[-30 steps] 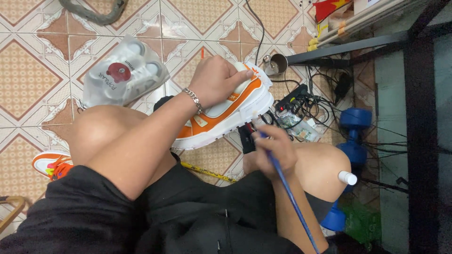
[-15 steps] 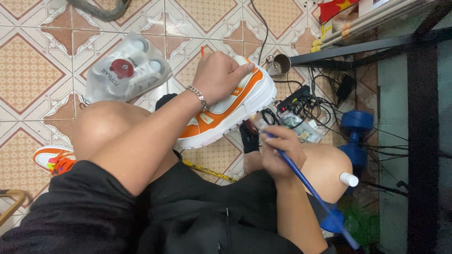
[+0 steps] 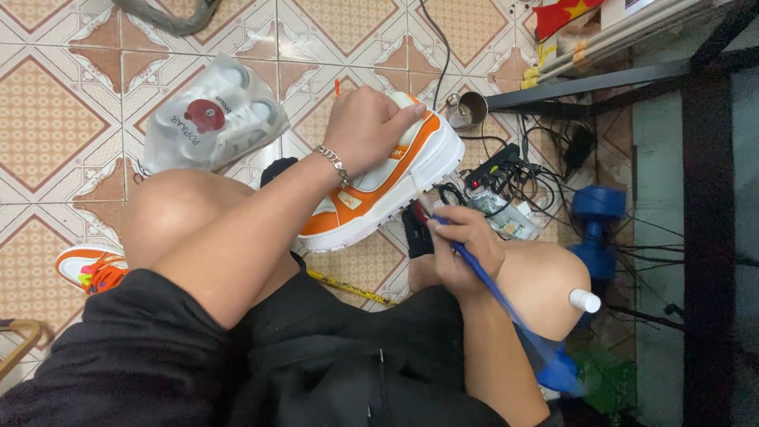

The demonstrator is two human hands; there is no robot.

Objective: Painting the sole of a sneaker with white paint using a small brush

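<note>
My left hand (image 3: 365, 128) grips an orange and white sneaker (image 3: 395, 186) from above, holding it on its side over the tiled floor. A metal bracelet circles that wrist. My right hand (image 3: 465, 245) holds a blue-handled paintbrush (image 3: 506, 304), its pale tip touching the sneaker's white sole near the heel. I sit on the floor with both bare knees bent, in black shorts. A small white bottle cap (image 3: 585, 300) shows beside my right knee.
A clear plastic palette with white pots (image 3: 213, 119) lies on the floor at the left. A second orange sneaker (image 3: 91, 267) sits by my left thigh. A metal cup (image 3: 473, 109), tangled cables (image 3: 522, 178), blue dumbbells (image 3: 597, 225) and a black shelf frame (image 3: 704, 198) crowd the right.
My right hand has shifted slightly and brought the brush tip up against the sneaker's sole. The brush handle has swung lower right. My left hand keeps its grip.
</note>
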